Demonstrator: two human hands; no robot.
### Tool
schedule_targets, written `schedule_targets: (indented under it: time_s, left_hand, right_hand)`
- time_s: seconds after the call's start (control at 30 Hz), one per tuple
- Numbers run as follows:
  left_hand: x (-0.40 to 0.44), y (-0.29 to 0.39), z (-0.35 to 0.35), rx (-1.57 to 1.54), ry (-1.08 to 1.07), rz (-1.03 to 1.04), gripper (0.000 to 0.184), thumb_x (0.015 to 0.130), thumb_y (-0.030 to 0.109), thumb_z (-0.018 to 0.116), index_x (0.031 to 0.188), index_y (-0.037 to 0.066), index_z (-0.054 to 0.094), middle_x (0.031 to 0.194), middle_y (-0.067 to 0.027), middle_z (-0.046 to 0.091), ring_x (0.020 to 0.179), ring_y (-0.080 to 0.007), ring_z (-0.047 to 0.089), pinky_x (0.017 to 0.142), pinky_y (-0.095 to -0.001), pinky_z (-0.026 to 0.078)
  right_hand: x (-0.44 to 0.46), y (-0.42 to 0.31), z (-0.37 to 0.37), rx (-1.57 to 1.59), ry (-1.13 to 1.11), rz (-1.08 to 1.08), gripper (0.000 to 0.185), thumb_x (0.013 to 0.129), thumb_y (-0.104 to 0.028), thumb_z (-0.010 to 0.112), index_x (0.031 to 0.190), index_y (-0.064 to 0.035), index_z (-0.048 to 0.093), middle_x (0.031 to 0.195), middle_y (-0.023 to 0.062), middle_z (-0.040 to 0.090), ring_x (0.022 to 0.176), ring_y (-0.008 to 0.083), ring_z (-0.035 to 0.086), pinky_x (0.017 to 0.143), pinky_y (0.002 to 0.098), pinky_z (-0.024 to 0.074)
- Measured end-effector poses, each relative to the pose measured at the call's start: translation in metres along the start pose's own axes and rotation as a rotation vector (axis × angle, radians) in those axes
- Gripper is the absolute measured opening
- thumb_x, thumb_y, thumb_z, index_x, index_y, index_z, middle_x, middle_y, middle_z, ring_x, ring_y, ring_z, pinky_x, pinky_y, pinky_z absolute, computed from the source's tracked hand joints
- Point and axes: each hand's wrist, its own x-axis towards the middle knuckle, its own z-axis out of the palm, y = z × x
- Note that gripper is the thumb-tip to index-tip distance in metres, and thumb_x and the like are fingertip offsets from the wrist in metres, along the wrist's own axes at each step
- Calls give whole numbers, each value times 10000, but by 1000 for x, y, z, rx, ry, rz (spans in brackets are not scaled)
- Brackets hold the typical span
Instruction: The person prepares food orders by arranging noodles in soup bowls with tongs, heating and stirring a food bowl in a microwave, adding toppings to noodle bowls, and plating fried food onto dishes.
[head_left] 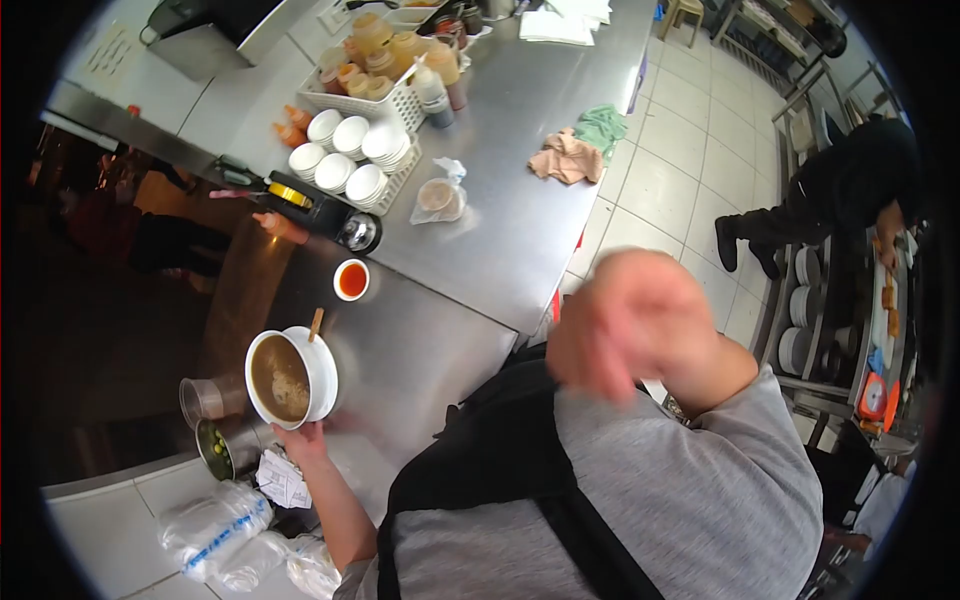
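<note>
My left hand [300, 440] grips the near rim and side of a white bowl of brown soup [282, 378], with the fingers partly hidden behind it. The bowl appears to rest on or just above a white plate [322, 372], from whose far side a wooden spoon handle [316, 324] sticks out. Raised close to the camera, my right hand [628, 325] is blurred by motion and looks curled; whether it holds anything cannot be made out. A small white cup of red sauce [351, 280] stands on the steel counter [420, 350] beyond the bowl.
White baskets hold stacked cups [350, 135] and sauce bottles [380, 60]. A tape dispenser [300, 200], cloths [570, 155], a pot of limes [215, 447] and plastic bags [215, 530] lie around. A person in dark clothes [850, 180] bends at shelves on the right.
</note>
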Motion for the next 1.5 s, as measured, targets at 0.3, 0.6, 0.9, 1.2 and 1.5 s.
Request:
schedule_targets:
  time_s: [0.3,0.6,0.9,1.2,1.5]
  left_hand:
    - [24,52,215,548,-326,1073,185,937,113,563,1053,-13,634,1220,-172,574,1051,-249,579,906,-340,471]
    - [157,0,330,959,-282,576,589,846,45,661,1350,46,355,1238,-97,550,1107,-222,540,931,-314,422]
    - [27,45,306,1044,-219,1114,362,841,58,696,1143,11,501,1090,-103,579,1008,-181,584,899,-322,488]
    - [49,85,415,1001,-500,1360,348,824,1,675,1140,-14,530,1156,-140,547,1018,-234,585,861,-329,526]
    - [175,40,467,1197,-221,1113,390,746,183,787,1003,7,552,1010,-145,648,921,-257,624,873,-338,475]
  right_hand:
    - [14,-67,37,48,-382,-76,155,953,-118,439,883,10,494,677,68,484,550,163,456,515,284,366]
    - [6,-118,3,-31,-243,-130,277,925,-160,437,685,-25,408,590,96,389,470,233,385,449,339,286]
    - [48,-121,-46,8,-220,-110,365,908,-173,427,575,-42,355,543,93,309,431,263,342,421,362,245]
    - [83,-99,-69,52,-234,-202,310,916,-78,417,610,-24,410,551,91,358,426,231,371,405,348,265]
    - [70,-103,-129,-442,-174,-323,178,908,-130,505,945,-4,625,753,96,610,637,191,598,603,287,468]
